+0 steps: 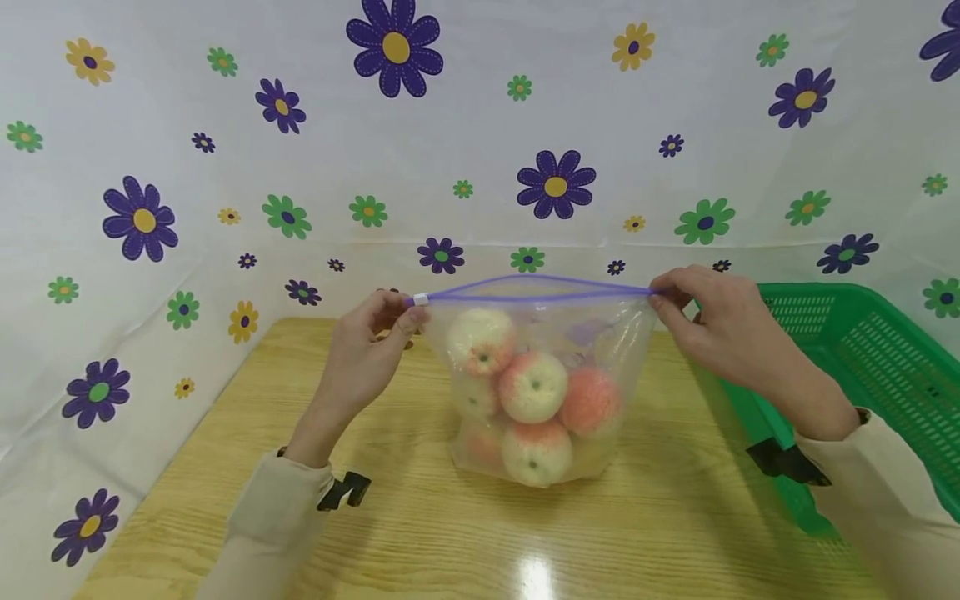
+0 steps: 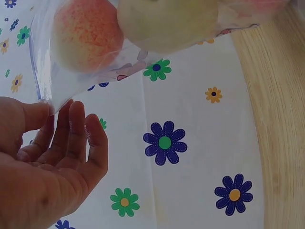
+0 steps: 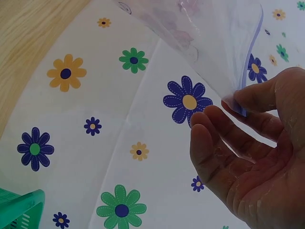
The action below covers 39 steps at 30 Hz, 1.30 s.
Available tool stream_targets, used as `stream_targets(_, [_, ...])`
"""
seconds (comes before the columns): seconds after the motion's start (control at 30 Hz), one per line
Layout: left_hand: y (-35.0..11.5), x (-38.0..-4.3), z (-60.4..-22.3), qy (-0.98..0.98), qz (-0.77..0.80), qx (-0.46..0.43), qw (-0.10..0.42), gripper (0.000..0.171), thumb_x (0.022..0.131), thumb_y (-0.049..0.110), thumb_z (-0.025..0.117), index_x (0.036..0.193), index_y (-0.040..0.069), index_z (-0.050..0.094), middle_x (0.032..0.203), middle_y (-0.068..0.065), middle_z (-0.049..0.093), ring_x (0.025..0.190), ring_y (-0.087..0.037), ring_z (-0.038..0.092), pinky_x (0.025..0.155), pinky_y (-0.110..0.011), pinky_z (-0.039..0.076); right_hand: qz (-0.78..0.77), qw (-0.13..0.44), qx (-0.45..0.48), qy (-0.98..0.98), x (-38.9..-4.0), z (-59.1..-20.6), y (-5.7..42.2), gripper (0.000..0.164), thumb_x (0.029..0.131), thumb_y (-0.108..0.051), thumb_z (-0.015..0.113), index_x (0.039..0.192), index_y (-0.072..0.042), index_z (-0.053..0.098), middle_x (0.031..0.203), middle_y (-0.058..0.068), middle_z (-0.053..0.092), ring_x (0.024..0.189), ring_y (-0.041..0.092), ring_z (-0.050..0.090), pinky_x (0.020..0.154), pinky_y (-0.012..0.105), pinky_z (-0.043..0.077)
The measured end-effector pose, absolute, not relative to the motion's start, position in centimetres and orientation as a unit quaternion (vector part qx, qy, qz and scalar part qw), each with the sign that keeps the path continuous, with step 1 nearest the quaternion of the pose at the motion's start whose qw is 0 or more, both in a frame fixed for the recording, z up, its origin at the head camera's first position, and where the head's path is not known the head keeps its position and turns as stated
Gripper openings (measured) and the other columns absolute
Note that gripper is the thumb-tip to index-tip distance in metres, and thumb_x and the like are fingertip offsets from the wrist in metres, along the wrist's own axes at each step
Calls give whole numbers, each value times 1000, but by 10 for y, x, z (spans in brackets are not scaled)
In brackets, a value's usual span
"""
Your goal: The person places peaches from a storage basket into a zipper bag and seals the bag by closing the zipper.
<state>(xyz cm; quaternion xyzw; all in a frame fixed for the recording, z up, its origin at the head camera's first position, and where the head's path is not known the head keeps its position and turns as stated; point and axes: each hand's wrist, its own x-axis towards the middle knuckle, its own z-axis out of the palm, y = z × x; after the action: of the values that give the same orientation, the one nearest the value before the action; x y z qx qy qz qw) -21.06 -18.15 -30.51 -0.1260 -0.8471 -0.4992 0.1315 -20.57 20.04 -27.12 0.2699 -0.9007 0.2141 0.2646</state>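
A clear zip bag with a purple rim hangs upright between both hands, its mouth parted in a narrow gap. Several red-and-cream peaches fill it, also seen through the plastic as a peach in the left wrist view. My left hand pinches the top left corner, right at the white slider. With thumb and index finger, my right hand pinches the top right corner; in the right wrist view the other fingers of that hand curve loosely below the corner.
A green plastic basket stands on the right, partly behind the right forearm. The wooden table lies under the bag. A white cloth with printed flowers rises behind the table and along its left side.
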Motion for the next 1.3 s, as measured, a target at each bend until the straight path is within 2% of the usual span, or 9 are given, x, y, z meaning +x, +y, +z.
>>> stream_targets(0.2, [-179, -209, -305, -830, -529, -122, 130, 25, 104, 21, 60, 115, -1, 64, 109, -16, 68, 94, -14, 66, 81, -24, 63, 211, 271, 268, -900, -201, -268, 196, 14, 93, -2, 68, 107, -3, 73, 99, 11, 73, 85, 21, 67, 63, 34, 56])
stream_targets(0.37, [-173, -208, -304, -813, -552, -130, 136, 22, 103, 16, 61, 114, -3, 64, 111, -19, 72, 93, -5, 69, 79, -23, 63, 214, 307, 293, -880, -191, -260, 183, 21, 89, 0, 71, 110, -3, 72, 107, 12, 72, 89, 24, 65, 67, 38, 54])
stream_targets(0.47, [-170, -208, -303, -808, -558, -131, 140, 21, 102, 15, 62, 114, -3, 64, 110, -20, 74, 91, -3, 70, 78, -20, 61, 221, 320, 323, -863, -185, -256, 167, 25, 88, -5, 75, 112, -3, 72, 111, 13, 72, 99, 28, 66, 78, 44, 59])
stream_targets(0.63, [-168, -208, -302, -808, -555, -129, 149, 19, 102, 13, 63, 113, -3, 65, 108, -20, 74, 88, -2, 69, 80, -25, 63, 195, 316, 380, -847, -185, -255, 130, 38, 88, -22, 80, 121, -6, 71, 116, 12, 72, 111, 30, 66, 91, 49, 60])
stream_targets(0.77, [-167, -208, -302, -803, -559, -136, 154, 19, 102, 13, 63, 112, -3, 65, 108, -20, 73, 88, -2, 70, 81, -27, 63, 171, 283, 402, -854, -196, -255, 107, 45, 92, -30, 77, 130, -8, 68, 124, 11, 71, 118, 30, 65, 98, 47, 58])
stream_targets(0.9, [-168, -208, -303, -801, -562, -136, 153, 19, 102, 13, 63, 112, -2, 65, 107, -21, 73, 88, -3, 70, 79, -23, 62, 169, 247, 415, -859, -208, -256, 94, 41, 97, -28, 70, 133, -10, 66, 128, 9, 70, 121, 29, 64, 101, 49, 56])
stream_targets(1.03, [-171, -208, -304, -806, -558, -131, 152, 17, 101, 12, 63, 111, -2, 66, 107, -20, 74, 88, -4, 69, 77, -19, 60, 153, 240, 425, -859, -217, -254, 84, 40, 96, -14, 62, 136, -9, 65, 128, 9, 70, 108, 26, 66, 85, 42, 58])
stream_targets(1.13, [-173, -208, -303, -810, -549, -138, 156, 16, 101, 11, 63, 110, -1, 67, 106, -19, 74, 88, -5, 69, 78, -18, 59, 140, 241, 439, -854, -223, -252, 75, 43, 95, -9, 58, 138, -8, 63, 128, 9, 71, 101, 25, 68, 79, 38, 57])
stream_targets(1.3, [-173, -208, -300, -826, -513, -157, 175, 14, 101, 14, 65, 105, 2, 69, 99, -15, 74, 87, -8, 68, 76, -16, 58, 121, 250, 457, -845, -232, -252, 62, 37, 103, -22, 59, 139, -11, 63, 129, 7, 70, 119, 27, 65, 97, 45, 57])
